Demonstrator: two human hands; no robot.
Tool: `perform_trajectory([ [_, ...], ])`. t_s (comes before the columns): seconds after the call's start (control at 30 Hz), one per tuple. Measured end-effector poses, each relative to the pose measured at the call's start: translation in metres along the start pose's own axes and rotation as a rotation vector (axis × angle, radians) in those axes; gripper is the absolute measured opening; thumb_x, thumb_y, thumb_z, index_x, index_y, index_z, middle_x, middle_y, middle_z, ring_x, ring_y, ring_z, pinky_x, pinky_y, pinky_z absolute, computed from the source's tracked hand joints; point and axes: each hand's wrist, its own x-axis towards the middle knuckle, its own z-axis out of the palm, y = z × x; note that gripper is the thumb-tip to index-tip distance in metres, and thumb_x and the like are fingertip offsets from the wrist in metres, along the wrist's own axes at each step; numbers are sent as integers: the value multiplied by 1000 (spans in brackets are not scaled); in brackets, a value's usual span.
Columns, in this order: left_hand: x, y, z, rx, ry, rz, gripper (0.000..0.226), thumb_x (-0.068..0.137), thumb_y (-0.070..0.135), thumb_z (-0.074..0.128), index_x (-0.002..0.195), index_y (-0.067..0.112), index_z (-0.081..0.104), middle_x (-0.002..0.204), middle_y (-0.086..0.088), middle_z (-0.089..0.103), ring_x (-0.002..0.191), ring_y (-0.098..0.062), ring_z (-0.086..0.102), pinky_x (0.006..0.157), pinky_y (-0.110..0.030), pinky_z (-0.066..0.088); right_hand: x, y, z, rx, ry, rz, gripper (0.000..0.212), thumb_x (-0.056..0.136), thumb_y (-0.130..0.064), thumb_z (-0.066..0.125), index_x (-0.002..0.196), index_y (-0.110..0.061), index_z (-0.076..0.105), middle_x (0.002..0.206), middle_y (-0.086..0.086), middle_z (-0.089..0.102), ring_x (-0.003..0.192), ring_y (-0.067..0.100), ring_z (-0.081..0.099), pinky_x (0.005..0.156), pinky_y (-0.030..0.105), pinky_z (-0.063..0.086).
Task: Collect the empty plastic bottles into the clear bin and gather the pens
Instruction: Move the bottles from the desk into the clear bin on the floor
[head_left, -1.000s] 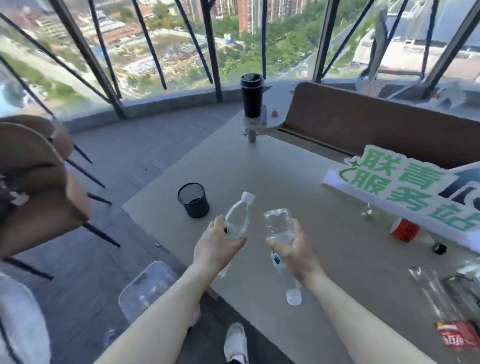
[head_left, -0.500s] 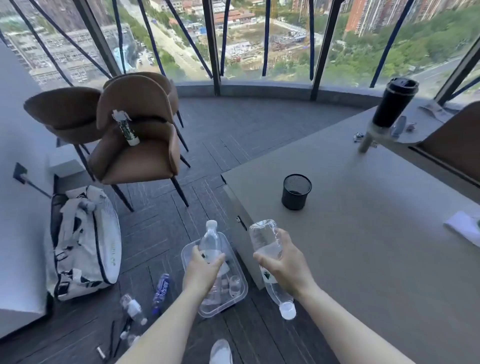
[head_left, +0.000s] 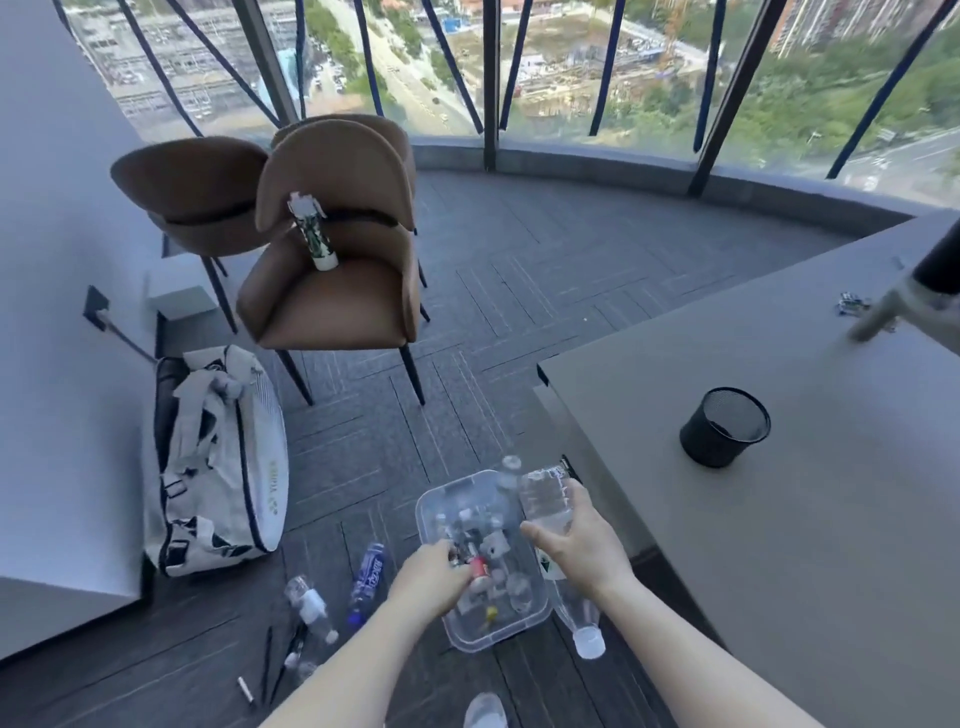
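A clear bin (head_left: 434, 506) stands on the floor by the table corner and holds several empty bottles. My left hand (head_left: 431, 577) hovers over its near left edge, fingers loosely apart, close to a red-labelled bottle (head_left: 479, 567). A clear white-capped bottle (head_left: 508, 470) shows blurred at the bin's far side, apart from that hand. My right hand (head_left: 576, 551) grips a clear bottle (head_left: 545, 499) upside down beside the bin's right edge. On the floor to the left lie a blue bottle (head_left: 369, 577), a clear bottle (head_left: 311, 613) and pens (head_left: 267, 660).
The grey table (head_left: 805, 545) fills the right, with a black mesh cup (head_left: 724, 426) on it. A brown chair (head_left: 332, 296) carries a green-patterned bottle (head_left: 314, 236); a second chair stands behind it. A white sports bag (head_left: 218, 462) leans against the left wall.
My view turned left from the table to the floor. Both hands moved down to the bin. The left hand let go of its white-capped bottle; the right still holds its own.
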Motion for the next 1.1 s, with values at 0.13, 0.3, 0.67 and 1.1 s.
perform_trajectory([
  [0.13, 2, -18, -16, 29, 49, 40, 41, 85, 39, 46, 120, 22, 58, 122, -4, 60, 111, -24, 57, 94, -39, 48, 27, -19, 20, -9, -35, 17, 104, 79, -59, 69, 155, -24, 8, 155, 4, 37, 139, 25, 39, 105, 42, 39],
  [0.3, 6, -29, -29, 34, 106, 68, 41, 91, 37, 48, 129, 22, 55, 130, -6, 56, 117, -25, 55, 96, -38, 46, 46, -29, 36, -110, -36, 62, 83, 94, -44, 54, 156, -22, 4, 153, 13, 36, 139, 30, 37, 108, 44, 37],
  [0.67, 7, 19, -24, 105, 122, 264, 35, 92, 30, 44, 121, 18, 59, 126, -3, 59, 116, -24, 55, 95, -41, 47, 14, -3, 6, -158, 38, 75, 47, 96, -22, 44, 143, -23, 42, 141, 3, 49, 126, 21, 50, 101, 36, 42],
  [1.1, -69, 250, 99, 354, 75, 993, 33, 94, 26, 48, 124, 21, 60, 123, -1, 59, 112, -23, 56, 91, -34, 48, -138, 158, -162, 65, 612, 297, 28, 94, -12, 54, 120, -11, 64, 113, 4, 63, 102, 17, 58, 84, 23, 39],
])
